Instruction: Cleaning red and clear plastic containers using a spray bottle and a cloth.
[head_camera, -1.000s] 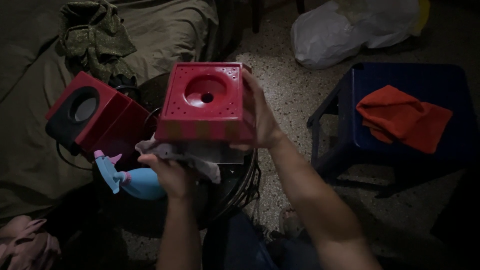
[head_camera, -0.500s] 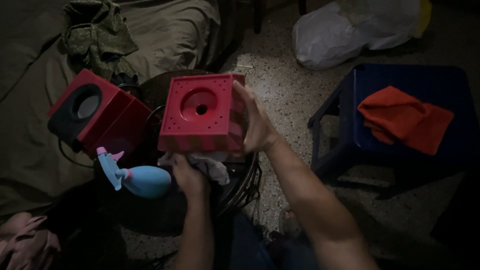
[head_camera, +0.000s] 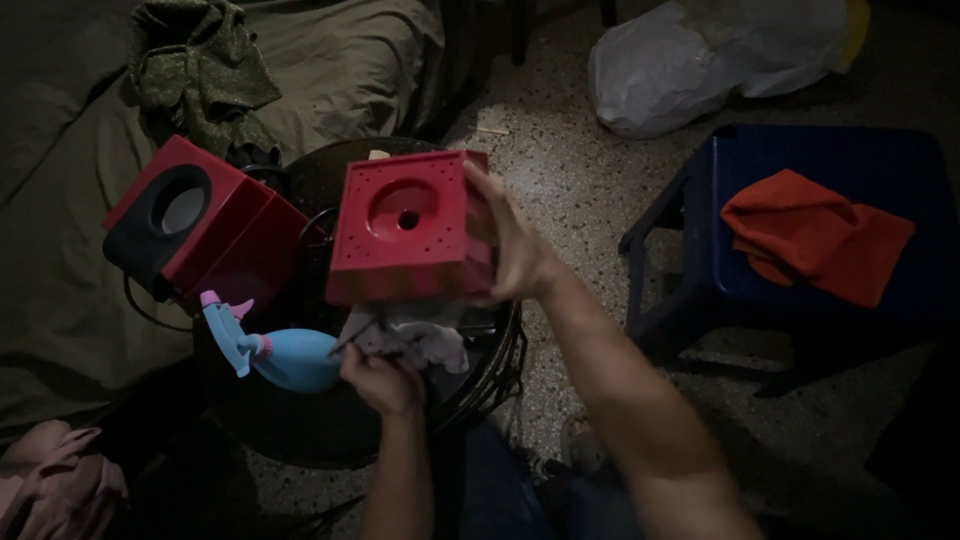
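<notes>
Right hand (head_camera: 515, 255) grips the red speaker box (head_camera: 410, 225) by its right side, above the round stand's (head_camera: 495, 350) centre. Left hand (head_camera: 380, 375), directly beneath, clutches a pale rag (head_camera: 425, 335).

Two red boxes (head_camera: 410, 225) (head_camera: 195, 225), one spray bottle (head_camera: 275, 352)

Left hand (head_camera: 383, 375) lower, off red box (head_camera: 410, 225)

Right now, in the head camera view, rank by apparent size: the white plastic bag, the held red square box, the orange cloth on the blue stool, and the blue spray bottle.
1. White plastic bag, though cut off by the frame
2. Red square box, held nearer the camera, so unsure against the bag
3. Orange cloth
4. Blue spray bottle
</notes>
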